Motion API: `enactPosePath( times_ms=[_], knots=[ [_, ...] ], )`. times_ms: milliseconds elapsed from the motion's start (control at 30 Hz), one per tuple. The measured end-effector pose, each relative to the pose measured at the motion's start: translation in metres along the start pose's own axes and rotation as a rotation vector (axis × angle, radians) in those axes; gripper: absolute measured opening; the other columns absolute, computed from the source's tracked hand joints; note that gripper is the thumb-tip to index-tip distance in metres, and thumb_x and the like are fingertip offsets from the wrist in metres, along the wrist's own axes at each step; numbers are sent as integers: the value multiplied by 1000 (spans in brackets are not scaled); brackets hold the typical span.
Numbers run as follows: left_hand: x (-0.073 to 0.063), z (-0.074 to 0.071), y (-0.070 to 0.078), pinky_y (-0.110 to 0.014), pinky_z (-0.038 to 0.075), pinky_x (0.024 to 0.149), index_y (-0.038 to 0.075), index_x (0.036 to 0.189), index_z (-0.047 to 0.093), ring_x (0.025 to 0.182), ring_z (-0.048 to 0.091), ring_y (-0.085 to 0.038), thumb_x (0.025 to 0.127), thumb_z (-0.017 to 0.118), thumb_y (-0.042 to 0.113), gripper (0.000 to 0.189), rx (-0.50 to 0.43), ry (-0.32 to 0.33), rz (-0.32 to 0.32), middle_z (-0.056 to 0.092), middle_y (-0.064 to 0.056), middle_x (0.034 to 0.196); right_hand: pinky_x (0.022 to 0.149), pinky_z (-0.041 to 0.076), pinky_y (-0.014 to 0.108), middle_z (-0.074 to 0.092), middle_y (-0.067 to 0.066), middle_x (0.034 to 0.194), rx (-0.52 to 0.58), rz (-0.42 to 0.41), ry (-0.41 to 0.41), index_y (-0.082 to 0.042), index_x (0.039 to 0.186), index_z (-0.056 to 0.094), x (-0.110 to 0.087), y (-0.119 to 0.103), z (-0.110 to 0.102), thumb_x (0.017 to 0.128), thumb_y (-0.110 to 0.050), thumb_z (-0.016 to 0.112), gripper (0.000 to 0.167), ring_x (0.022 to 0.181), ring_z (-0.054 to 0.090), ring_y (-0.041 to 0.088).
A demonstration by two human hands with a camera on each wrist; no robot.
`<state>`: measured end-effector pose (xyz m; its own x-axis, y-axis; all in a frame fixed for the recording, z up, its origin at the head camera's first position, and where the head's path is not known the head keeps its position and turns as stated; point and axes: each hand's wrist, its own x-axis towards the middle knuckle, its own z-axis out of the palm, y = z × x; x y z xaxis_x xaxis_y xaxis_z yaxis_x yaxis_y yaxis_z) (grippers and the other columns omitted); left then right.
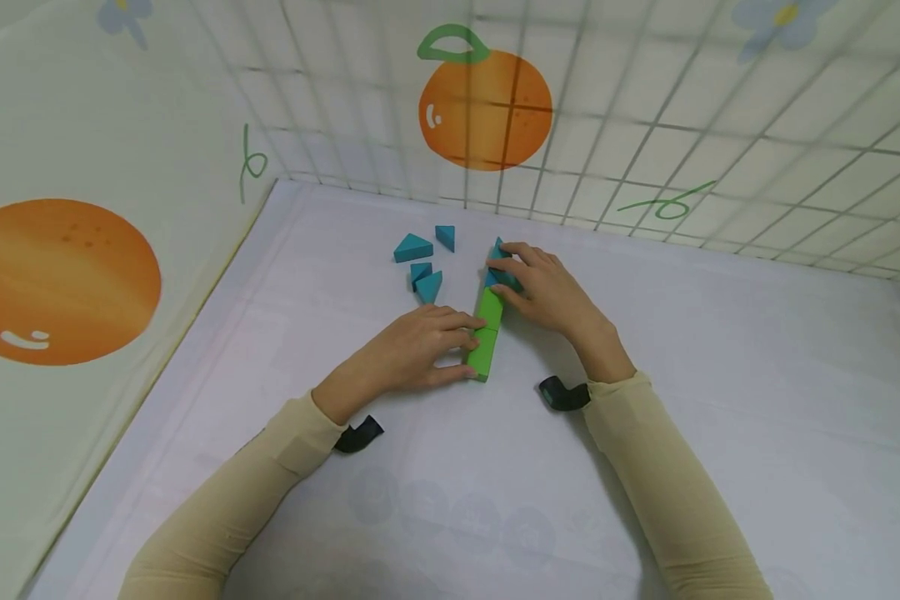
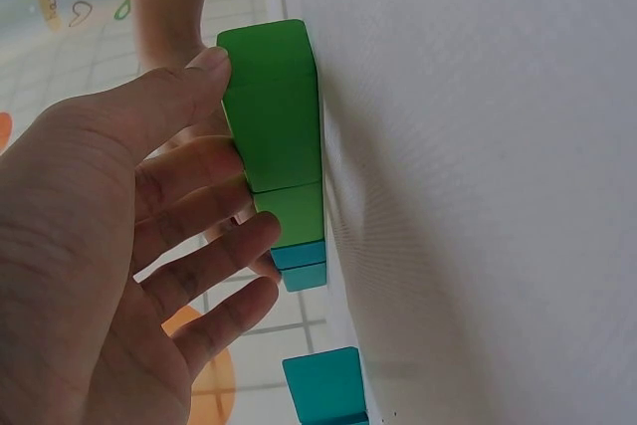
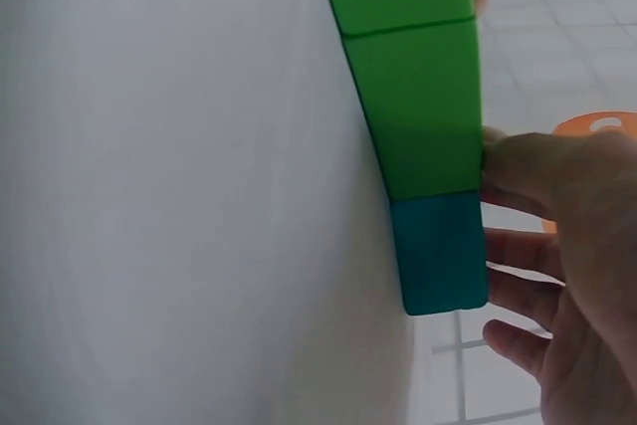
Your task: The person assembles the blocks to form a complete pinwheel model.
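Two green blocks [image 1: 483, 357] lie end to end on the table, with blue triangular blocks [image 1: 498, 249] continuing the row at the far end. My left hand [image 1: 412, 350] is along the left side of the green blocks, its fingers spread and fingertips touching them. From the right, my right hand [image 1: 551, 287] reaches over the blue blocks, thumb by the joint with the green. In the right wrist view its loose fingers [image 3: 523, 291] rest against the teal end block [image 3: 441, 254]; the fingers partly hide the blue blocks in the head view.
Several loose blue triangular blocks [image 1: 413, 248] lie left of the row's far end. A white cloth covers the table [image 1: 450, 517]. Behind stands a white grid panel [image 1: 615, 108] under a sheet printed with oranges. A dark wrist device [image 1: 562, 393] shows at the right sleeve.
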<state>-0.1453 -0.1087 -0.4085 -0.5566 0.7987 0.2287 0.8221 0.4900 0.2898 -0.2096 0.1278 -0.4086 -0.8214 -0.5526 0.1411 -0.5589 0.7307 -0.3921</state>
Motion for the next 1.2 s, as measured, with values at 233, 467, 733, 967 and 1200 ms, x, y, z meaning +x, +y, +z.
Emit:
enactPosePath(
  times_ms=[233,467,733,967,1200],
  knots=[
    [-1,0,-1,-35,46,102,14,104,73,118,60,-19,86,74,38,30,15,-3,5,64,-2,130,111,34,57,46,18,146,-7,9,-2,-9,135,58,1,0,2,96,-26,64,43,132,46,40],
    [-1,0,1,-35,46,101,12,103,72,116,60,-20,87,74,37,30,38,12,18,63,-3,129,111,34,57,46,20,145,-1,-10,9,-7,135,58,1,0,2,97,-25,63,42,132,46,41],
    [0,2,1,-36,46,103,11,100,72,120,58,-22,89,72,38,28,56,75,55,62,-7,131,111,34,56,45,20,146,-12,-23,15,-8,136,57,-1,0,2,97,-26,63,44,132,46,40],
    [2,-3,-2,-37,47,105,9,106,71,122,58,-23,92,69,34,29,72,123,59,60,-9,134,112,33,56,46,19,145,-42,-36,36,-8,137,56,-5,-5,0,98,-28,61,44,132,46,41],
    [15,-25,-25,-41,44,106,8,119,68,123,56,-24,96,63,35,36,66,104,-94,61,-7,132,111,35,54,48,15,143,-130,-50,49,-10,137,55,-21,-20,-2,97,-31,62,46,132,46,37]
  ],
)
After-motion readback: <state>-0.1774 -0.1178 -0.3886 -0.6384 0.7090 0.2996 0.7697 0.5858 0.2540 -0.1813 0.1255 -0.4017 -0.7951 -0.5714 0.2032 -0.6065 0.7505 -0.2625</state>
